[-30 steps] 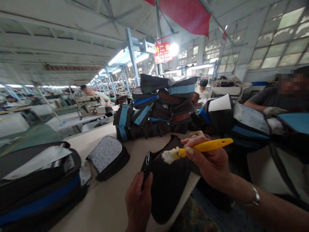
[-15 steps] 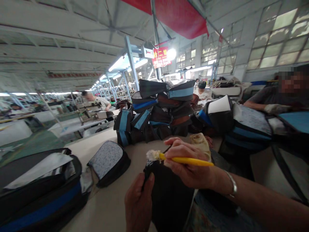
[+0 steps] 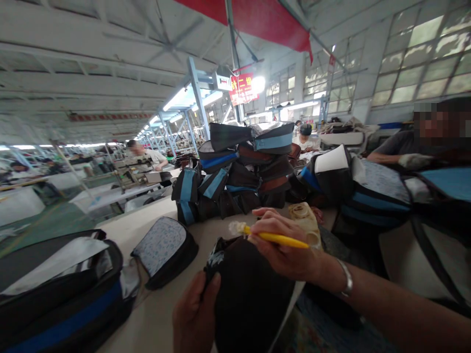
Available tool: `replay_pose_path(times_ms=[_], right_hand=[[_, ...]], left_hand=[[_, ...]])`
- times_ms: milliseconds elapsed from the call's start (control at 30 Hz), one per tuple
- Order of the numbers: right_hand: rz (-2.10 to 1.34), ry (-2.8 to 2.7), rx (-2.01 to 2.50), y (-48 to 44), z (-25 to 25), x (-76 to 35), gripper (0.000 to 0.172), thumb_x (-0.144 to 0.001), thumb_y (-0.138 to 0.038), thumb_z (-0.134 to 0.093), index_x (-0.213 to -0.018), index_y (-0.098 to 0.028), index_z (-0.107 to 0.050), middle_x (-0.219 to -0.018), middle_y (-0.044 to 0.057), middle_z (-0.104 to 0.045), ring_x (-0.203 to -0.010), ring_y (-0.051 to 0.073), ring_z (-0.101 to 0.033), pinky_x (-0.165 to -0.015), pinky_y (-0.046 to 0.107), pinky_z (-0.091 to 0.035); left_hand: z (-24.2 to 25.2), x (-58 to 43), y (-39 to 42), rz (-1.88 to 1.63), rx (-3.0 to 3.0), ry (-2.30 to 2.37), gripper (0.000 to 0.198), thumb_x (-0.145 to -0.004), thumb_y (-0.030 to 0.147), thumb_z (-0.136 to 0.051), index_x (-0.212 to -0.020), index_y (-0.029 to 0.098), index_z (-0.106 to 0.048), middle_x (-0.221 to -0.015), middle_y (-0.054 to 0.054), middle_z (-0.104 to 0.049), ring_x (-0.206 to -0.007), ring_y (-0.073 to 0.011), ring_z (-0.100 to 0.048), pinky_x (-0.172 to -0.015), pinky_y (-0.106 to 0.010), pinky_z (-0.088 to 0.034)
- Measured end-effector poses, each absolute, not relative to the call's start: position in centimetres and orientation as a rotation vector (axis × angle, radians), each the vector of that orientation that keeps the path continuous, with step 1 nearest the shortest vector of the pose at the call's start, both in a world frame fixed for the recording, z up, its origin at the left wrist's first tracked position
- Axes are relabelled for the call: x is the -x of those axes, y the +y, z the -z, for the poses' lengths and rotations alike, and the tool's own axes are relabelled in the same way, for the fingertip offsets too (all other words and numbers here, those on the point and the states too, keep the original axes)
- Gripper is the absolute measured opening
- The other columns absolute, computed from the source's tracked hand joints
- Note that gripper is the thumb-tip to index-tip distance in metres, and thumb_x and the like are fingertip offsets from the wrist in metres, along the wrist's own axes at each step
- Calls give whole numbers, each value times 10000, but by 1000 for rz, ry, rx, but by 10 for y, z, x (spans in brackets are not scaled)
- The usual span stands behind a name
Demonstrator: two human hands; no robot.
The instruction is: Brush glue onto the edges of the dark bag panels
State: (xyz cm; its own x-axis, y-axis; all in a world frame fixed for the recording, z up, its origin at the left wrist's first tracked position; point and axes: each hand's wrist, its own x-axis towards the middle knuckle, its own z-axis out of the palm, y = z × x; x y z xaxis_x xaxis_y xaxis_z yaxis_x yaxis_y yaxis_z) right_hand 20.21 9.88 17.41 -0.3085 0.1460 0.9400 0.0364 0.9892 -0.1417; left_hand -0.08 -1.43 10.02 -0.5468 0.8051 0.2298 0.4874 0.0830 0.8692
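Black fabric piece (image 3: 253, 294) was in the left hand (image 3: 196, 309), spreading out to the right of it above the near part of the pale worktop (image 3: 147, 314). The left hand was clamped on its left edge, thumb uppermost, and whitish smears showed on the corner just beyond that thumb. The right hand (image 3: 281, 245) was closed around the handle of a yellow brush (image 3: 281, 239), a silver bracelet (image 3: 346, 278) on the wrist behind it. The pale bristles pointed left from the right hand, near the far edge of the piece; whether they touched it could not be told. Just beyond the right hand stood a cream container (image 3: 307, 220). Left of the left hand lay a pouch with a patterned grey panel (image 3: 164, 245), and farther left a large black bag with a blue band (image 3: 73, 309). Beyond both hands rose a pile of dark bags (image 3: 239, 176), some with blue or brown strips. Well to the right of the right hand, a co-worker's gloved hand (image 3: 415, 161) showed behind more bags (image 3: 382, 184).
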Motion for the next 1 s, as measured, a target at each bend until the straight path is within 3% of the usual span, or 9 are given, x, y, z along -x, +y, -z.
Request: replay_pose_path(times_ms=[100, 167, 400, 500, 567, 667, 767, 867, 1000], right_hand=[[-184, -1779, 269, 97, -177, -226, 130, -915, -123, -616, -1011, -211, -617, -875, 13, -677, -923, 200, -671, -971, 401, -527], [-235, -1703, 353, 93, -175, -239, 128, -918, -129, -632, -1010, -217, -637, -905, 16, -684, -1002, 204, -663, -954, 363, -524], [-482, -1498, 552, 82, -144, -264, 66, -939, -193, -653, -971, -239, -686, -953, 15, -684, -1011, 205, -662, -909, 344, -502], [-562, -1418, 587, 83, -130, -274, 40, -936, -233, -668, -961, -240, -699, -943, 22, -673, -993, 223, -666, -898, 362, -503], [-633, -1364, 588, 83, -124, -278, 33, -934, -257, -675, -945, -239, -700, -924, 23, -655, -980, 231, -663, -876, 367, -518], [-749, -1304, 598, 80, -118, -277, 40, -927, -274, -686, -951, -243, -697, -914, 22, -639, -950, 218, -651, -792, 324, -540], [-799, -1306, 615, 74, -115, -273, 42, -925, -280, -689, -944, -243, -694, -901, 17, -633, -926, 198, -639, -741, 279, -536], [-740, -1355, 644, 73, -114, -278, 43, -934, -278, -674, -931, -238, -688, -933, 11, -641, -838, 159, -626, -733, 261, -528], [-603, -1402, 679, 76, -117, -288, 37, -938, -250, -656, -949, -228, -683, -932, 18, -664, -842, 163, -638, -758, 276, -535]], left_hand=[[-91, 51, -14, -1304, -1291, 2246, 415, -703, 605, -631, -853, 224, -701, -905, -26, -720, -911, -270, -657, -793, -316, -506], [-86, 84, -9, -1224, -1255, 2428, 417, -681, 606, -607, -843, 230, -689, -899, -44, -707, -890, -290, -653, -821, -370, -503], [-57, 99, 13, -1422, -1088, 2803, 405, -745, 634, -503, -750, 229, -500, -876, -105, -558, -943, -344, -566, -912, -527, -460], [-36, 45, 6, -1477, -1179, 2714, 416, -820, 632, -424, -819, 226, -513, -845, -75, -550, -817, -286, -570, -809, -481, -503], [-21, -4, 1, -1431, -1399, 2520, 457, -761, 657, -527, -901, 223, -555, -864, -46, -582, -777, -240, -597, -763, -401, -530], [-7, -72, 8, -1395, -1685, 2276, 587, -672, 605, -722, -1061, 201, -551, -1004, -74, -610, -913, -265, -632, -796, -401, -550], [-2, -109, 29, -1510, -1695, 2218, 632, -739, 560, -730, -1185, 161, -528, -1061, -113, -617, -981, -287, -640, -810, -423, -559], [-2, -112, 46, -1649, -1680, 2136, 447, -894, 509, -568, -1131, 130, -587, -975, -113, -638, -915, -255, -657, -798, -397, -559], [-16, -92, 39, -1676, -1756, 1993, 319, -936, 457, -528, -975, 167, -655, -882, -68, -646, -837, -195, -658, -785, -315, -549]])
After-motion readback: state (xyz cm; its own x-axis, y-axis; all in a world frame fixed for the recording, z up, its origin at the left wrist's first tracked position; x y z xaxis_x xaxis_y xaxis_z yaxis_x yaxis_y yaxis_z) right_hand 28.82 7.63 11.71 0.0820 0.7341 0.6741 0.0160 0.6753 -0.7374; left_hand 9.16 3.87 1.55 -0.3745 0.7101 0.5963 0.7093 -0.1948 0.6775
